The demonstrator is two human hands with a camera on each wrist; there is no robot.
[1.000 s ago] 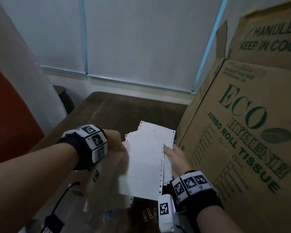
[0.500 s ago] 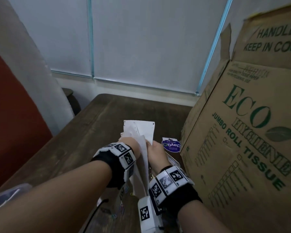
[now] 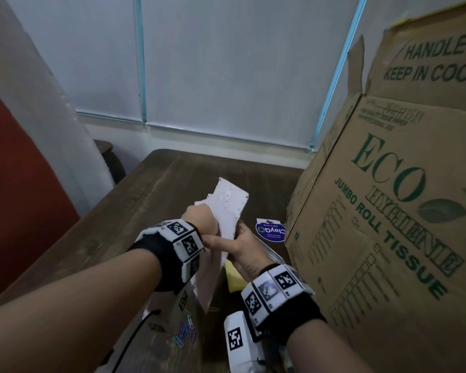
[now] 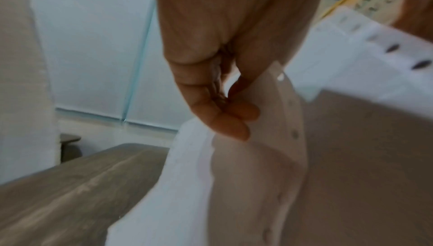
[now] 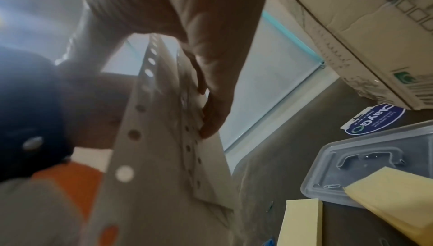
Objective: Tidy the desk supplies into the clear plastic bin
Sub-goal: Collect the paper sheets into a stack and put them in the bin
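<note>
A stack of white sheets with punched edges (image 3: 229,208) stands on edge above the wooden table (image 3: 151,195). My left hand (image 3: 199,223) grips the stack from the left, its fingers (image 4: 234,120) curled onto the paper (image 4: 257,176). From the right, my right hand (image 3: 238,242) holds the same stack, with fingertips (image 5: 211,118) pressed on the sheets (image 5: 164,157). The clear plastic bin (image 5: 365,139) sits just right of my hands; only its edge (image 3: 271,251) shows in the head view. A yellow note pad (image 5: 398,190) leans on it.
A big cardboard box (image 3: 388,211) fills the right side. A blue round sticker (image 3: 270,230) lies by its foot. Another yellow pad (image 3: 233,275) and coloured paper clips (image 3: 184,332) lie under my wrists. The table runs back to a window wall.
A second ago the sheets were spread flat towards me. Both hands have since come together and turned the stack edge-on, and the blue sticker behind it now shows.
</note>
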